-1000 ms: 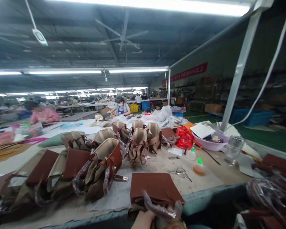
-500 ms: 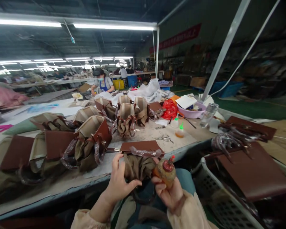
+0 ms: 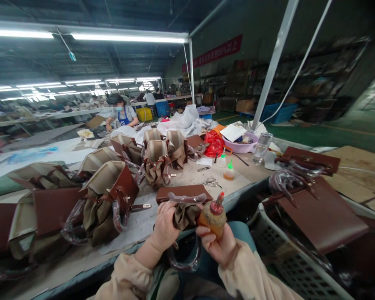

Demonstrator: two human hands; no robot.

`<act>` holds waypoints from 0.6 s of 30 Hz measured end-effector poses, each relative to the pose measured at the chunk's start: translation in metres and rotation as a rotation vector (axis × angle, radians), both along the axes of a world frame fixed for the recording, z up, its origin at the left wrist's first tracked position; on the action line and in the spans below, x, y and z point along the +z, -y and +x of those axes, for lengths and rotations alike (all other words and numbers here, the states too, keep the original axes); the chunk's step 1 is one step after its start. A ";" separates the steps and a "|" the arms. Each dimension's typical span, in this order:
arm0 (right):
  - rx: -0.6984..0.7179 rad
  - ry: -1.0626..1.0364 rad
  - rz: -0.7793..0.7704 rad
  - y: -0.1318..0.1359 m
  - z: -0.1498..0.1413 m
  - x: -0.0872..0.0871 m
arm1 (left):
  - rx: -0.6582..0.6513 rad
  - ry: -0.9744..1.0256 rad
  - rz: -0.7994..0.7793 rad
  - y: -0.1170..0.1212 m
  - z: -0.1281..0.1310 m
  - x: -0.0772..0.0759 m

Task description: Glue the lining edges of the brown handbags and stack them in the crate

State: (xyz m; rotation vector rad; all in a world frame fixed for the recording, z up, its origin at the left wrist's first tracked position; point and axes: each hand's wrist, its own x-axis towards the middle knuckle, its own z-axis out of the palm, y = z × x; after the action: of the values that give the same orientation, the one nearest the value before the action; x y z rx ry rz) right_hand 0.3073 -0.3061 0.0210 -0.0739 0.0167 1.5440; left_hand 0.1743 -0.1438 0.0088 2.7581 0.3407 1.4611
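Observation:
A brown handbag (image 3: 184,192) lies at the table's front edge, its olive-brown fabric side toward me and a plastic-wrapped handle hanging over the edge. My left hand (image 3: 166,225) is closed on the bag's left side, its fingertips partly hidden by the fabric. In my right hand (image 3: 217,246) is a glue bottle (image 3: 213,218), round and stained, with amber liquid and a red tip pointing up. The bottle is close beside the bag's right end.
Several brown bags (image 3: 104,200) stand on the table to the left. Beyond my hands are small scissors (image 3: 211,182), a green-tipped bottle (image 3: 228,171) and a purple basin (image 3: 242,145). At right, a plastic basket (image 3: 284,250) holds more bags. A co-worker (image 3: 122,114) sits across the table.
My left hand has gone from spread fingers to a grip on the bag's left side. The right hand still holds the glue bottle. The view has turned to the right.

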 end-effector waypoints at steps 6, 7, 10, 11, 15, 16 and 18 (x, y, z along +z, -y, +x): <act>-0.009 0.081 -0.003 -0.005 0.008 -0.001 | -0.084 -0.027 -0.002 -0.002 0.016 0.008; 0.000 0.087 0.000 -0.006 0.009 -0.001 | -0.077 -0.073 0.002 -0.001 0.018 0.010; 0.046 0.075 -0.002 -0.011 0.010 -0.001 | -0.056 -0.208 0.008 0.001 0.022 0.012; 0.063 0.067 -0.009 -0.013 0.011 -0.001 | -0.071 -0.230 0.013 0.000 0.024 0.013; 0.127 0.101 -0.049 -0.015 0.013 0.003 | -0.165 -0.239 0.013 -0.007 0.029 0.019; 0.140 0.115 -0.053 -0.016 0.013 0.006 | -0.177 -0.225 0.014 -0.010 0.030 0.022; 0.150 0.137 -0.043 -0.018 0.012 0.012 | -0.196 -0.188 0.013 -0.016 0.032 0.028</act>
State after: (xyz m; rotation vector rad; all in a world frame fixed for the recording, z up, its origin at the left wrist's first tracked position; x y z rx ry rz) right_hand 0.3190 -0.2885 0.0334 -0.2194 -0.0651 1.6851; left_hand 0.2067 -0.1277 0.0370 2.8493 0.0575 1.1682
